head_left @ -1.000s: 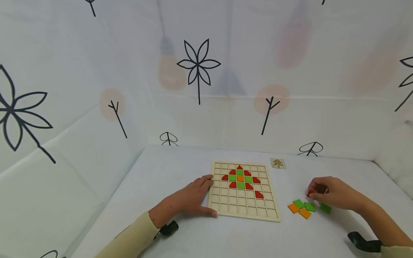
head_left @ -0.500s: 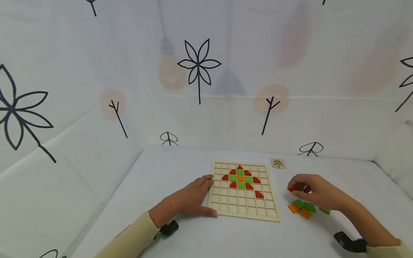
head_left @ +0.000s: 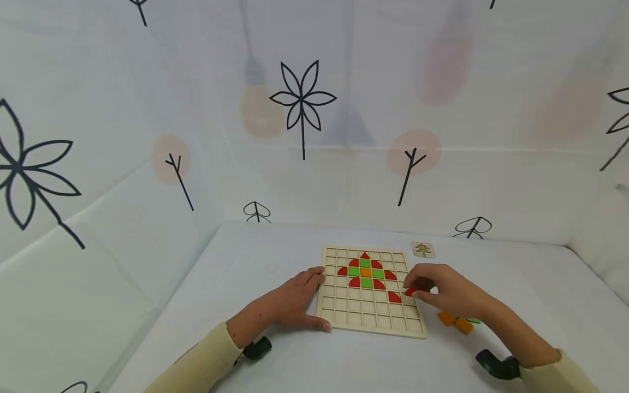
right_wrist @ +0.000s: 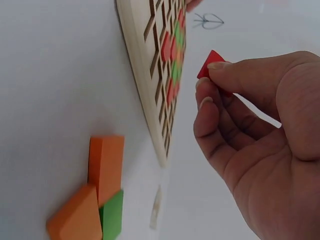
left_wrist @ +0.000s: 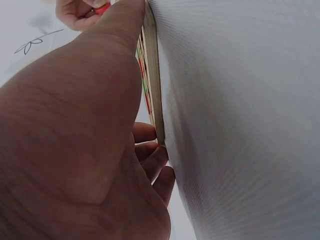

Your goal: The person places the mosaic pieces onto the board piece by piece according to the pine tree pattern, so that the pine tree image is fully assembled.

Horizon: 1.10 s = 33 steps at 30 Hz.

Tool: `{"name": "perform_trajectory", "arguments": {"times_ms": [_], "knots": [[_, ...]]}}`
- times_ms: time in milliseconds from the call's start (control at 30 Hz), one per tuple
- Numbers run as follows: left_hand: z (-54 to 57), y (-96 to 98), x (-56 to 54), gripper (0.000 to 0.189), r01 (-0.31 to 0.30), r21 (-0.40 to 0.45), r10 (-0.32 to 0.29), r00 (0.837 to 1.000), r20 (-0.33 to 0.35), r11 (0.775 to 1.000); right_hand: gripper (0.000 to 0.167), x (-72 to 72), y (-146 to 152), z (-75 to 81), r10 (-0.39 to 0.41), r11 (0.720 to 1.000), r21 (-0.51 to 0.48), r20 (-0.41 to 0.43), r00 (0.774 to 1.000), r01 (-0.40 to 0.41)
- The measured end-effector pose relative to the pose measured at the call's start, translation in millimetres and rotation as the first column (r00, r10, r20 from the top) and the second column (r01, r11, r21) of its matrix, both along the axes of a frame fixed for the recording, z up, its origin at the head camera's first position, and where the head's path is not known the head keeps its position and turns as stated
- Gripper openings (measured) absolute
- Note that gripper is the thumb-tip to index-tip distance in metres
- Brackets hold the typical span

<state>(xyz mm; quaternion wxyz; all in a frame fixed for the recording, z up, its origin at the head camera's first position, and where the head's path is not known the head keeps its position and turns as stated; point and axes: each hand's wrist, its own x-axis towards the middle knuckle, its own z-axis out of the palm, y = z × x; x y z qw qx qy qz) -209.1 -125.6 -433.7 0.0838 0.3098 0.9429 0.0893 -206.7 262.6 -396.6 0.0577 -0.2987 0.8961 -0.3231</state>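
Note:
My right hand (head_left: pixel 447 286) pinches a red tile (right_wrist: pixel 211 61) between thumb and fingertips, above the right edge of the wooden grid board (head_left: pixel 356 316). Red quarter-round tiles, green square tiles (head_left: pixel 366 282) and an orange square tile (head_left: pixel 366 272) sit in the board's cells as a tree-like pattern. To the right of the lower row lies a separate red tile (head_left: pixel 395 297), close to my right fingertips. My left hand (head_left: pixel 292 300) rests against the board, its fingers at the left edge and its thumb at the near left corner.
Loose orange tiles (head_left: pixel 463 326) and green ones (right_wrist: pixel 114 215) lie right of the board, partly hidden by my right forearm in the head view. A small pattern card (head_left: pixel 423 249) lies beyond the board's far right corner. A printed cloth wall (head_left: pixel 344 185) stands behind the table.
My right hand has carried the red tile leftward from beside the loose tiles to the board's right edge. My left hand has stayed in place against the board.

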Motion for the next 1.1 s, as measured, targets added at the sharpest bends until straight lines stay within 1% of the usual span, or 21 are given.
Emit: {"name": "perform_trajectory", "arguments": {"times_ms": [233, 333, 667, 933, 1100], "knots": [[1.0, 0.9, 1.4, 0.119, 0.002, 0.009, -0.002, 1.000, 0.009, 1.000, 0.020, -6.3, -24.1, -7.8, 0.067, 0.996, -0.050, -0.081, 0.994, -0.071], [2.3, 0.8, 2.1, 0.120, 0.001, 0.013, -0.001, 1.000, 0.015, 1.000, 0.020, -9.2, -35.3, -10.1, 0.084, 0.994, -0.068, -0.086, 0.993, -0.090], [1.0, 0.5, 1.3, 0.120, -0.002, 0.007, 0.001, 1.000, 0.012, 1.000, 0.014, -16.0, -68.2, -16.5, 0.060, 0.989, -0.129, -0.111, 0.992, -0.074], [2.2, 1.0, 0.6, 0.121, -0.005, 0.010, 0.005, 1.000, 0.019, 1.000, 0.012, -19.2, -89.8, -18.3, 0.022, 0.992, -0.122, -0.095, 0.995, -0.034], [0.9, 0.5, -0.4, 0.121, 0.004, 0.011, -0.005, 1.000, 0.012, 1.000, 0.011, -22.9, -102.7, -20.1, 0.036, 0.993, -0.112, -0.092, 0.995, -0.047]]}}
